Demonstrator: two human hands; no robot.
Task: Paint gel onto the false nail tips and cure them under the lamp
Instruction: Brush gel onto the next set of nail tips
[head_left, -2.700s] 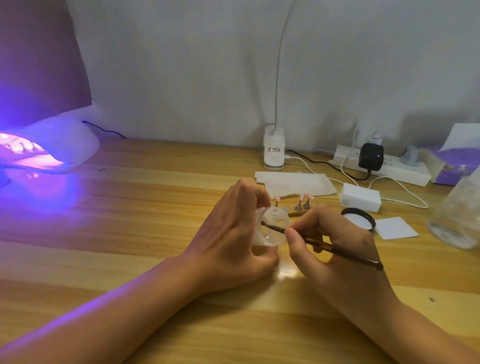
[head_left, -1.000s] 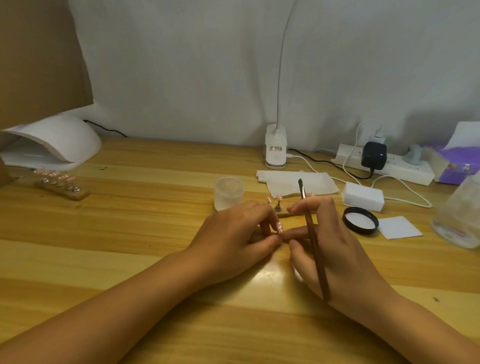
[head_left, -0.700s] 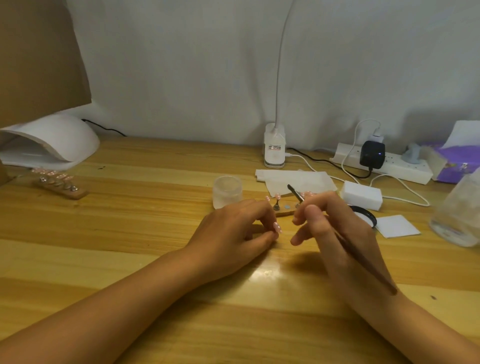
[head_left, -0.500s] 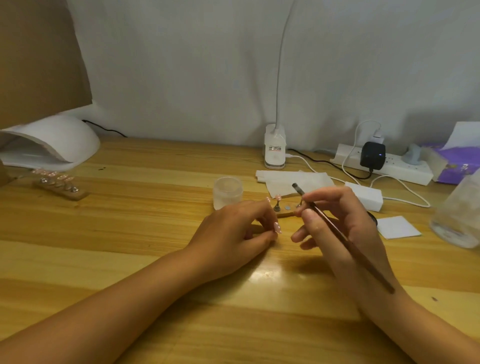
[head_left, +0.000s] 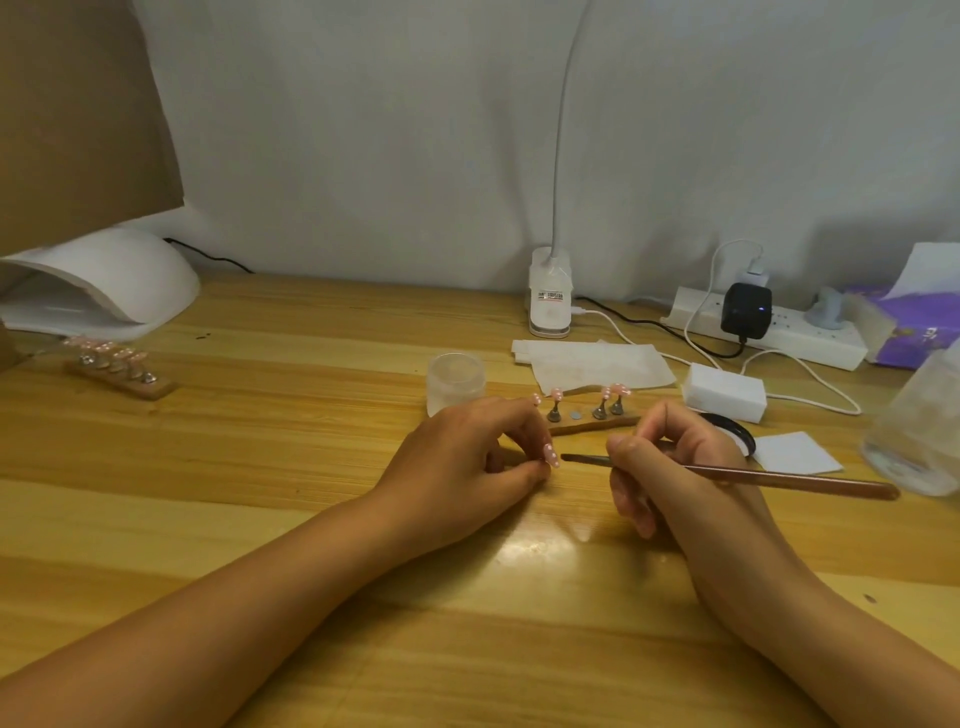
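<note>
Pink nail tip (head_left: 550, 458) pinched by fingers (head_left: 522, 418) of the left hand (head_left: 467, 470), centre frame; right hand (head_left: 675, 467) grips the gel brush (head_left: 779, 475), best stroked lightly.

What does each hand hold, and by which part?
Right hand grips the brush near its bristle end. Left hand pinches a nail tip; where is hidden.

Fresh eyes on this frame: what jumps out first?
The two hands at centre of the table: the left hand pinches a pink false nail tip, and the right hand holds a brush whose bristles point at it, close beside it. Behind them a wooden stand carries more pink tips. At far left the white curing lamp sits unlit, with a second stand in front.
</note>
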